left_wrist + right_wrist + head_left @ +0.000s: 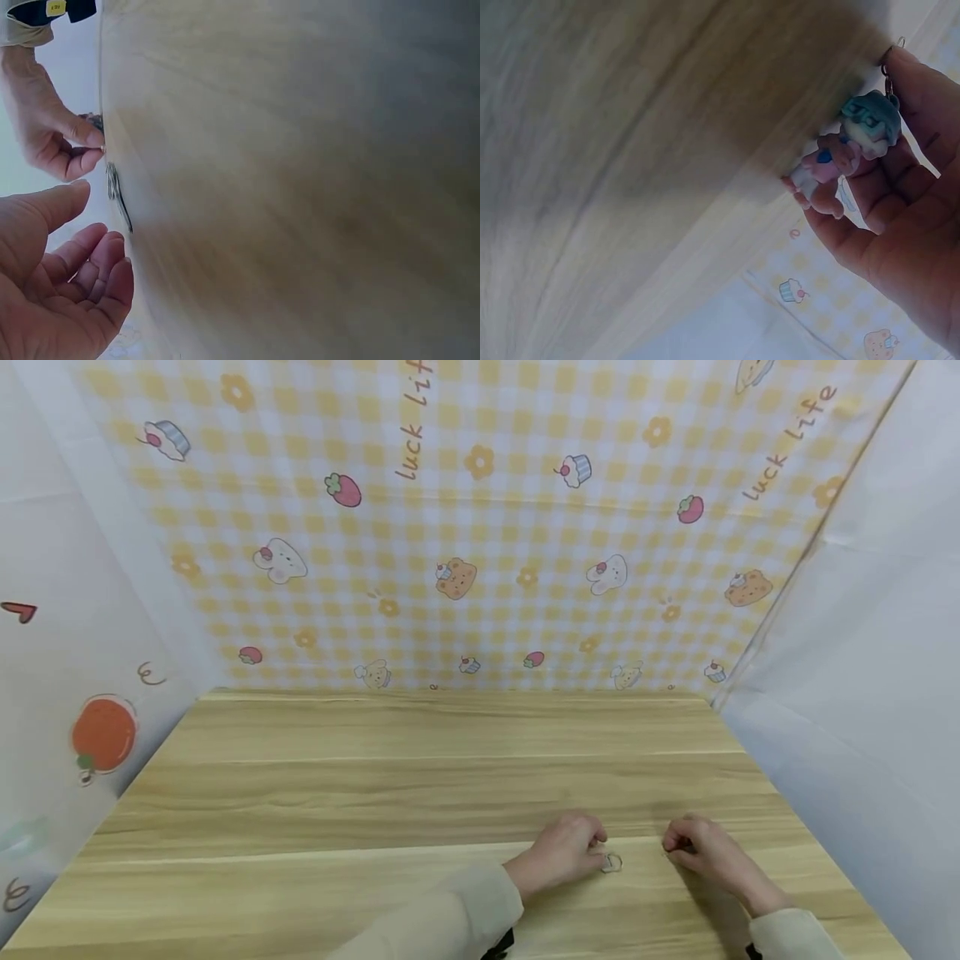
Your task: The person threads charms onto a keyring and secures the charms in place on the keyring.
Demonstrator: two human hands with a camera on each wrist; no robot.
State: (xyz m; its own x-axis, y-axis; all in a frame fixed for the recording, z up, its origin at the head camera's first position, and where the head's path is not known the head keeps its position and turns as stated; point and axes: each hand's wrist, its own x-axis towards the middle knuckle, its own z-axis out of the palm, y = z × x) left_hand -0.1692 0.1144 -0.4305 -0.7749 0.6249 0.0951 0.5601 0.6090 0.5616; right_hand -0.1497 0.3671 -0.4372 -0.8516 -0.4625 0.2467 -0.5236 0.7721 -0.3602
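A small metal split ring [615, 862] lies on the wooden table, just right of my left hand [566, 852]. In the left wrist view the ring [116, 191] appears edge-on, and the left hand [64, 274] beside it has relaxed fingers, thumb apart, nothing between them. Farther right, my right hand [708, 852] holds a small figurine keychain charm [855, 139] just at the table surface. The figurine has a teal cap with goggles and a pink body. A short metal chain [886, 73] runs from its head to the thumb and fingertips. In the head view the hand mostly hides the charm.
The wood-grain table [337, 793] spreads left of and behind both hands. A yellow checked cloth [480, 527] hangs along its back edge. White sheets [862, 652] stand at the left and right sides.
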